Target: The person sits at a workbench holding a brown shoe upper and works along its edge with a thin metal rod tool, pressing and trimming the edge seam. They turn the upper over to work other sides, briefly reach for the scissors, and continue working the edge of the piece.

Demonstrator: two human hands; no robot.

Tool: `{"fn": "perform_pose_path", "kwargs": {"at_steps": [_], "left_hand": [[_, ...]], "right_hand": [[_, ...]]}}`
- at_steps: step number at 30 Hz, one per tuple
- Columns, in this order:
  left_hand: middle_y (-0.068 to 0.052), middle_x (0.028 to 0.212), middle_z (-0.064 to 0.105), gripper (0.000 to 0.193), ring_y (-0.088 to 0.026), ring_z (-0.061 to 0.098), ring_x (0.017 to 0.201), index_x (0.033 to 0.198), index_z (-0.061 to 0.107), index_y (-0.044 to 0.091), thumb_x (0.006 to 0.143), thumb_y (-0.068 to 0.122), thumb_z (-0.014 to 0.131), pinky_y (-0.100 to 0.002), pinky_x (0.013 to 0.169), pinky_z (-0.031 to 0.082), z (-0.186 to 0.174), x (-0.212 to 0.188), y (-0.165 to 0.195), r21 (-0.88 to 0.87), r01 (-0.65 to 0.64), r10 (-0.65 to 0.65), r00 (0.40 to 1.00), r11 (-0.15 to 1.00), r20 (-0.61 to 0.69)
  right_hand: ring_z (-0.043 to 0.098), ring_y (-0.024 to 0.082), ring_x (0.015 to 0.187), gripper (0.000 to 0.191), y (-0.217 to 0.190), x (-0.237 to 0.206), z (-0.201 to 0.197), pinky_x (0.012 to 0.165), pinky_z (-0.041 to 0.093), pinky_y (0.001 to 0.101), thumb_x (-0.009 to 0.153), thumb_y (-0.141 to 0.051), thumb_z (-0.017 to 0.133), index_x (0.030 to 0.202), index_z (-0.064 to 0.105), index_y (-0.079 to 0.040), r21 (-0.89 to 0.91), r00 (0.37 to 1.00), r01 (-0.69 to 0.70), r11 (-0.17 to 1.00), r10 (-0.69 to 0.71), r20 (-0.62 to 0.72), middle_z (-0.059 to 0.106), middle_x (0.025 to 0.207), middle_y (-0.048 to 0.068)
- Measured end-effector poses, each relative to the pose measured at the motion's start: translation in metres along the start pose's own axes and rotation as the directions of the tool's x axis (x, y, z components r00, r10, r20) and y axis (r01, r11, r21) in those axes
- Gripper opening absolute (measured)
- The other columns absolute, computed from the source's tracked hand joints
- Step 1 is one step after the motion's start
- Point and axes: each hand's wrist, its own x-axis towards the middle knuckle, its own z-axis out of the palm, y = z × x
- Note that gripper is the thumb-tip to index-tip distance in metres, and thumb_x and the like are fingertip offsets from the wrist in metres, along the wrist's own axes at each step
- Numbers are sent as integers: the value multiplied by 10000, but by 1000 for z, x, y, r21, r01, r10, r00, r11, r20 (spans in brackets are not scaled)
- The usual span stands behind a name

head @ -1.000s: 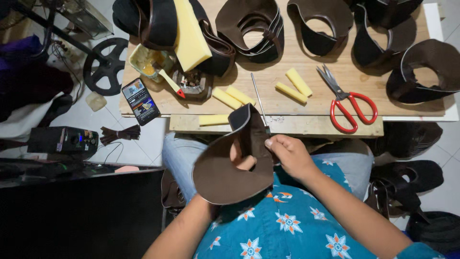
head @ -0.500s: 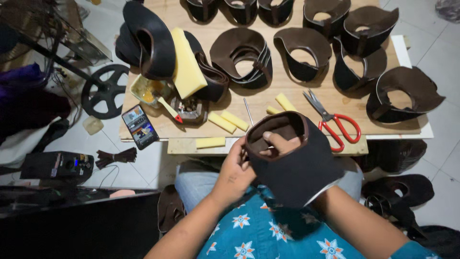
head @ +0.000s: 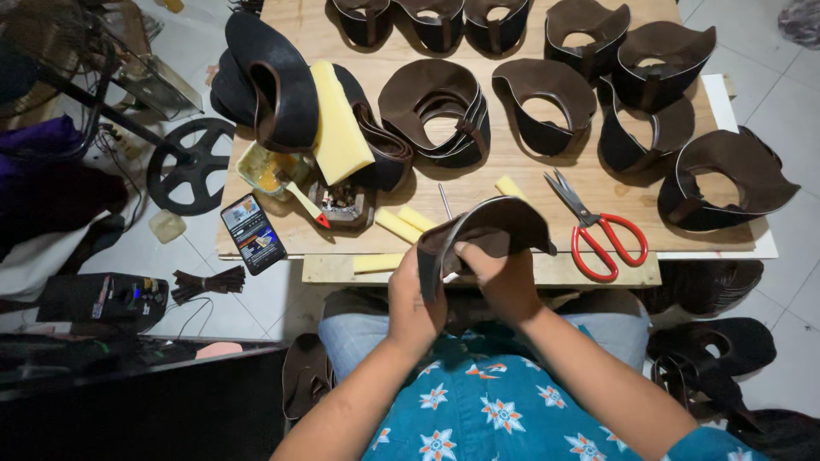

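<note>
Dark brown leather piece (head: 491, 229), cut in a curved shape, sits folded between both hands just short of the bench (head: 512, 166) edge, above the person's lap. Half a second ago it was spread broad and low against the lap with its inner opening showing; now it has been lifted and doubled over, so one edge arches up past the fingers. The left hand (head: 412, 294) is wrapped around the left fold, thumb on the near face. The right hand (head: 504, 277) pinches the lower edge from the near side, fingers closed on the leather. That suggests the piece is being bent or checked along its seam rather than laid flat.

Beyond the hands lie yellow foam strips (head: 401, 224), and to the right of the right hand red-handled scissors (head: 598, 230). Up and left of the left hand a shallow tin (head: 272, 168) holds yellowish glue with a brush (head: 306, 203) resting in it; beside it a small dark tray (head: 342, 203) holds a jumble of tiny bits, too small to identify. A phone (head: 254, 233) lies further left.
</note>
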Motion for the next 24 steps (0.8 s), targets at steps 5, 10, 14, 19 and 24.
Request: {"fn": "perform_pose_path", "kwargs": {"at_steps": [5, 10, 14, 19, 24], "left_hand": [[-122, 1018, 755, 383, -207, 731, 960, 1202, 674, 18, 891, -72, 470, -318, 859, 560, -7, 6, 1, -7, -127, 127, 992, 992, -22], [-110, 880, 755, 254, -227, 728, 796, 1156, 684, 32, 902, 32, 675, -321, 723, 560, -4, 9, -8, 91, 122, -110, 986, 988, -125], [-138, 959, 741, 349, -283, 738, 868, 1180, 639, 39, 832, 30, 661, -349, 768, 571, -9, 10, -15, 260, -57, 96, 986, 964, -138], [-197, 997, 719, 493, -382, 697, 926, 1291, 545, -12, 820, 39, 678, -405, 798, 552, -17, 9, -21, 450, -177, 229, 971, 875, -65], [-160, 1073, 724, 503, -292, 722, 994, 1386, 492, -19, 916, 76, 647, -357, 898, 558, -9, 7, -30, 105, -103, 114, 988, 989, -105]], "right_hand": [[750, 213, 883, 258, 24, 15, 6, 788, 563, 353, 829, -205, 698, 994, 749, -12, -37, 989, -96, 995, 91, -117, 786, 933, 107], [738, 259, 920, 317, 41, 14, 7, 814, 566, 369, 818, -230, 693, 1028, 734, 5, 101, 982, -145, 984, 156, -109, 783, 995, 137], [715, 261, 964, 331, 52, 12, -1, 852, 538, 360, 874, -256, 691, 1099, 702, -13, -108, 995, -82, 991, 75, -63, 751, 1041, 136], [683, 282, 1028, 321, 74, 17, -3, 904, 506, 375, 921, -200, 614, 1181, 680, -23, -191, 992, 94, 977, -108, -66, 738, 1079, 140], [658, 248, 1085, 354, 74, 10, -3, 942, 528, 340, 944, -195, 576, 1247, 614, -16, 155, 997, 79, 985, -75, -32, 691, 1164, 107]]}}
